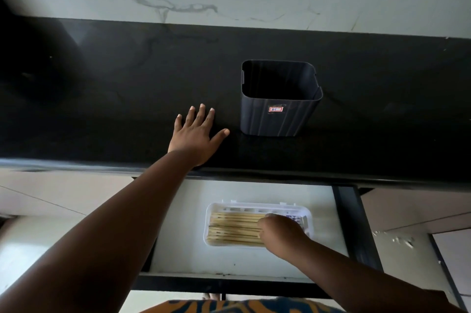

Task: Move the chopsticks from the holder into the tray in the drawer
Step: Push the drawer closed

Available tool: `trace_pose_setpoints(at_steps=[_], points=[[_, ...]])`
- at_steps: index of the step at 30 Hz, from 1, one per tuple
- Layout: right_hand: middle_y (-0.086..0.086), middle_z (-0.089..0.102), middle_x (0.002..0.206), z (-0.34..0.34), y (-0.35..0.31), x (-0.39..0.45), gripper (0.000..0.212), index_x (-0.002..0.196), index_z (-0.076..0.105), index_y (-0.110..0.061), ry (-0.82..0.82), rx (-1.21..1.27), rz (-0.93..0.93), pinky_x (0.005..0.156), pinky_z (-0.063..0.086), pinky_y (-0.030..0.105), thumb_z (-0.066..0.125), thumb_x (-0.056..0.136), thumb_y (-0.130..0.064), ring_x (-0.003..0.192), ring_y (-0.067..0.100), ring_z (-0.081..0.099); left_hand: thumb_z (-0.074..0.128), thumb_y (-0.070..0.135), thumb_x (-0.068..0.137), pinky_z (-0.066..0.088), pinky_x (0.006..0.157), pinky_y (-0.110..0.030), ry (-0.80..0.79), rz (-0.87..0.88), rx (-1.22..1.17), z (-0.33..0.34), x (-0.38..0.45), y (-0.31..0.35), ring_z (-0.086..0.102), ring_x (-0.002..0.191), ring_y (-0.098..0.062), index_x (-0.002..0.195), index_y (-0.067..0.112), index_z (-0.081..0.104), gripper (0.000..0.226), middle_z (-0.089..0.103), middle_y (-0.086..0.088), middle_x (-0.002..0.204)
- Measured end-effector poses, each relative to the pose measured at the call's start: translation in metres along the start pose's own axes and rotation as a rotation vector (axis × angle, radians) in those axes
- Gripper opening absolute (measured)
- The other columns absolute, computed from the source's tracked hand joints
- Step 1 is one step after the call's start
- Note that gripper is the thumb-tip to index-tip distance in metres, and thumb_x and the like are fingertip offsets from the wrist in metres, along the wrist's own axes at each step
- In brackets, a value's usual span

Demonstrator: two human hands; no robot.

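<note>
Nearest, the right hand (pixel 281 232) rests curled on the chopsticks (pixel 235 230) lying in the tray (pixel 257 205) in the open drawer (pixel 254 259); whether its grip pinches any, I cannot tell. Left hand (pixel 197 134) lies flat and spread on the counter (pixel 127 83) beside the empty-looking holder (pixel 279 114). Lifting carelessly could drag sticks askew.

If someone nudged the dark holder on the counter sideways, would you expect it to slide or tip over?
The holder looks empty and thin-walled, so it is probably light and would move easily. It stands tall on a smooth, glossy counter, so a low push likely slides it, while a push near the rim may tip it.
</note>
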State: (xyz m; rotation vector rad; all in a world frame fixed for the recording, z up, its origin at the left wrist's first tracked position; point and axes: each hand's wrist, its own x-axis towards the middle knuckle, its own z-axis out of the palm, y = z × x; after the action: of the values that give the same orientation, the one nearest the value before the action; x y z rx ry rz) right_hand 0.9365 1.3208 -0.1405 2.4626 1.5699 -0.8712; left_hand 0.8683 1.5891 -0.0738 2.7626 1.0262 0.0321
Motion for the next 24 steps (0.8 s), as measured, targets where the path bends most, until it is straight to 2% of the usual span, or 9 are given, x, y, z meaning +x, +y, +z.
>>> trace_pose_setpoints(at_steps=[2,6,8,10,13,16,19,21,24], points=[[0.006,0.060,0.092,-0.005,0.000,-0.006,0.027,0.068,0.047,-0.015,0.028,0.044,0.029,0.067,0.045,0.031,0.049,0.094,-0.019,0.090,0.028,0.065,0.015,0.072,0.091,-0.005,0.120,-0.046,0.000,0.007,-0.019,-0.001,-0.001,0.000,-0.008,0.151,-0.021,0.156,0.025,0.010,0.080,0.001,-0.002,0.165],[-0.002,0.068,0.088,-0.014,0.004,-0.028,0.038,0.079,0.064,-0.013,0.169,0.128,0.056,0.067,0.046,0.028,0.046,0.096,-0.041,0.084,0.016,0.063,0.016,0.069,0.093,-0.004,0.120,-0.044,0.002,0.051,-0.045,-0.003,-0.011,0.000,-0.005,0.151,-0.022,0.155,0.023,0.014,0.077,0.004,-0.004,0.165],[-0.002,0.068,0.083,-0.013,0.007,-0.042,0.045,0.082,0.065,-0.016,0.249,0.139,0.074,0.064,0.048,0.028,0.042,0.095,-0.052,0.077,0.014,0.062,0.012,0.071,0.091,-0.005,0.121,-0.043,-0.015,0.108,-0.004,-0.003,-0.029,-0.001,-0.007,0.151,-0.021,0.156,0.023,0.009,0.081,0.001,-0.003,0.165],[-0.005,0.069,0.088,-0.008,0.010,-0.056,0.047,0.091,0.068,-0.022,0.318,0.138,0.075,0.067,0.051,0.031,0.037,0.095,-0.058,0.080,0.011,0.063,0.004,0.074,0.087,-0.007,0.120,-0.039,-0.024,0.158,0.025,-0.002,-0.055,-0.003,-0.011,0.150,-0.018,0.155,0.022,0.004,0.086,-0.003,-0.001,0.164],[-0.010,0.072,0.097,0.000,0.013,-0.079,0.047,0.101,0.070,-0.029,0.453,0.166,-0.011,0.069,0.052,0.029,0.034,0.094,-0.059,0.089,0.009,0.064,-0.001,0.077,0.084,-0.015,0.118,-0.038,-0.044,0.196,0.041,0.004,-0.105,-0.007,-0.025,0.146,-0.020,0.153,0.024,-0.012,0.087,-0.019,-0.002,0.161],[-0.010,0.073,0.101,0.001,0.015,-0.095,0.049,0.106,0.072,-0.025,0.586,0.192,-0.149,0.072,0.053,0.026,0.038,0.094,-0.057,0.093,0.011,0.067,-0.003,0.082,0.079,-0.022,0.114,-0.040,-0.135,0.189,0.012,0.017,-0.161,-0.007,-0.040,0.138,-0.022,0.146,0.027,-0.028,0.090,-0.038,-0.004,0.153],[-0.005,0.070,0.111,0.007,0.019,-0.109,0.050,0.115,0.069,-0.019,0.612,0.066,-0.315,0.086,0.051,0.027,0.041,0.096,-0.055,0.103,0.016,0.065,-0.007,0.085,0.075,-0.027,0.112,-0.043,-0.206,0.140,0.038,0.037,-0.216,-0.004,-0.047,0.134,-0.019,0.142,0.028,-0.035,0.093,-0.046,-0.002,0.148],[-0.001,0.067,0.121,0.017,0.024,-0.117,0.051,0.122,0.065,-0.017,0.641,-0.057,-0.414,0.097,0.048,0.032,0.042,0.096,-0.054,0.114,0.020,0.060,-0.001,0.083,0.082,-0.023,0.116,-0.046,-0.132,0.129,0.062,0.047,-0.250,-0.001,-0.039,0.140,-0.018,0.150,0.026,-0.022,0.091,-0.034,-0.003,0.156],[0.005,0.060,0.135,0.044,0.033,-0.132,0.046,0.133,0.059,-0.019,0.723,-0.244,-0.517,0.105,0.041,0.044,0.048,0.097,-0.045,0.127,0.028,0.054,0.021,0.070,0.094,0.004,0.117,-0.052,0.001,0.174,0.107,0.061,-0.291,0.006,-0.005,0.150,-0.027,0.156,0.014,0.013,0.083,0.010,-0.012,0.163]])
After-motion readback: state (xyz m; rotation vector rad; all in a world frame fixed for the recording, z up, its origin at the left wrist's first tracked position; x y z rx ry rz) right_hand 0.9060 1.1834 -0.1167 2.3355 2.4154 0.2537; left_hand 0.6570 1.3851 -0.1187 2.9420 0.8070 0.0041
